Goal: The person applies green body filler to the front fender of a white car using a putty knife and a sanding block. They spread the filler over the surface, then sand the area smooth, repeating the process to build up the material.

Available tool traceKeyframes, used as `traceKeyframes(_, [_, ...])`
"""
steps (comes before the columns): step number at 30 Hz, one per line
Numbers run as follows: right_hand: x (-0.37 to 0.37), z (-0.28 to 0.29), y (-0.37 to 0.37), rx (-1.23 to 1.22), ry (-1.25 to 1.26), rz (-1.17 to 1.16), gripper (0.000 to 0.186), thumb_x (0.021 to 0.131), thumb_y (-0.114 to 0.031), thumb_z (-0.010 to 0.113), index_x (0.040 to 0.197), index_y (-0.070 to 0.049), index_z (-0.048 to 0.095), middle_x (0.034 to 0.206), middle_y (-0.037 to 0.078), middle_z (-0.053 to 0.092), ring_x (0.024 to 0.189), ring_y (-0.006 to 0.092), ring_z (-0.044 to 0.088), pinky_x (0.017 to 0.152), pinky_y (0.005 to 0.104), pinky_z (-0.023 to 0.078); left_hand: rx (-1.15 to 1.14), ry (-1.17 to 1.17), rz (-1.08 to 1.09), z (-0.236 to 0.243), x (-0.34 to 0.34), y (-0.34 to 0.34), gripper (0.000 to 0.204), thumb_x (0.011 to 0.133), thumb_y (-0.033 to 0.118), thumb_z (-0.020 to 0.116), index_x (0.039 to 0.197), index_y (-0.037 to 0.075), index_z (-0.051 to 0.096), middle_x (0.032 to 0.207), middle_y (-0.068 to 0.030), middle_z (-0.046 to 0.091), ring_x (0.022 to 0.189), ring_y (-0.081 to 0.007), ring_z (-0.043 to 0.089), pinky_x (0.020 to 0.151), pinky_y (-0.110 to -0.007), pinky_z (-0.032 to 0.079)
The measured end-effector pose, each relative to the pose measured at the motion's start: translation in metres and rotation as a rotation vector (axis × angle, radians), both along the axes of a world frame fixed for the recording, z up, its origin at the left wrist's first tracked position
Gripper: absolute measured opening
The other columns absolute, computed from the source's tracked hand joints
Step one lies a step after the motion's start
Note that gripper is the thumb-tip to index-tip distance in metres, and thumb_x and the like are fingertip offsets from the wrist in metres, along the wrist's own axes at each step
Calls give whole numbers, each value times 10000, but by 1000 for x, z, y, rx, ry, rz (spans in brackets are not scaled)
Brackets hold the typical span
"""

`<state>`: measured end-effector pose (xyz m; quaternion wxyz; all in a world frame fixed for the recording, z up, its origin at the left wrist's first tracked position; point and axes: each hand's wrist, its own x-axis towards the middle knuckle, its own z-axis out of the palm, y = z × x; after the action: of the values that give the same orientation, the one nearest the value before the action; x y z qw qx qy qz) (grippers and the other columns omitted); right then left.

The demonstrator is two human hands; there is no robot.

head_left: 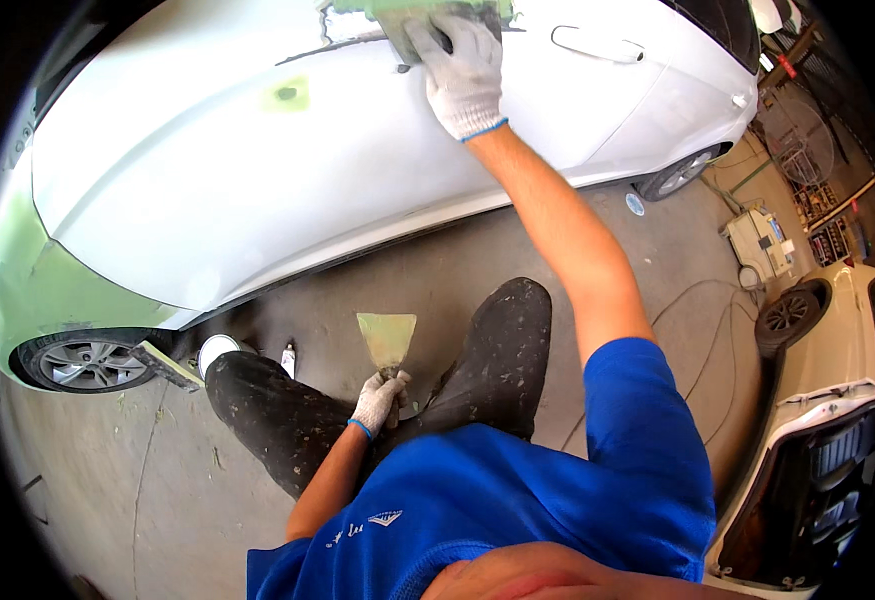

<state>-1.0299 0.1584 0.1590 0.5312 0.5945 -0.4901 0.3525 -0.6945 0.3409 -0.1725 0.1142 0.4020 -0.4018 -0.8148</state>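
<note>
In a white knit glove, my right hand [464,82] reaches out to the white car door [387,160] and grips a wide grey spreader [395,38]. The spreader lies against the panel over green filler at the top edge of view. Left of it, a smaller green filler patch [288,94] with a dark centre marks the door. My left hand [377,402], also gloved, holds a putty knife [387,338] by its handle between my knees. Its blade points toward the car and is coated with pale green filler.
A filler-smeared board [166,366] sits by the front wheel [92,362], near a white round can [218,346] and a small bottle [288,359]. At right stand a wheeled machine [759,245], a fan [797,140] and another car [832,340]. A cable [712,350] crosses the floor.
</note>
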Motion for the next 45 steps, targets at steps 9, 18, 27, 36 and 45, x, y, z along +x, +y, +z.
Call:
traceKeyframes(9, [55,21,-5,-57,27,84,478,780,-80,677,1245,-188,694,1176,42,621,1104,297,559,977,510,417,30,-31,12,0,13,3,159,951,184,626,1058,67,640,675,-28,571,400,-121,446,366,-288,354])
traceKeyframes(18, [64,-33,-5,26,0,110,393,870,-95,678,1237,-225,724,1185,15,647,1108,279,573,993,473,447,-5,-74,17,11,16,-2,151,951,186,636,1044,66,642,672,-30,577,357,-127,421,336,-294,326])
traceKeyframes(27, [-11,-21,7,9,-42,-28,541,745,-30,709,1259,-201,714,1254,126,616,1167,356,569,1064,499,434,26,22,94,2,20,-4,111,933,162,619,1002,75,618,666,13,536,517,-108,483,464,-282,400])
traceKeyframes(36, [49,-7,97,186,-1237,693,333,910,15,599,1234,-15,665,1090,97,673,1038,219,643,952,391,520,-384,162,400,105,29,-34,388,1013,234,624,1306,6,512,836,7,581,609,-92,527,570,-271,476])
traceKeyframes(45, [160,-6,169,389,-1580,1453,241,937,40,623,1170,11,679,990,73,687,867,129,632,794,300,537,-660,297,174,243,36,-64,384,923,239,775,1188,9,617,929,31,629,774,-46,516,702,-231,452])
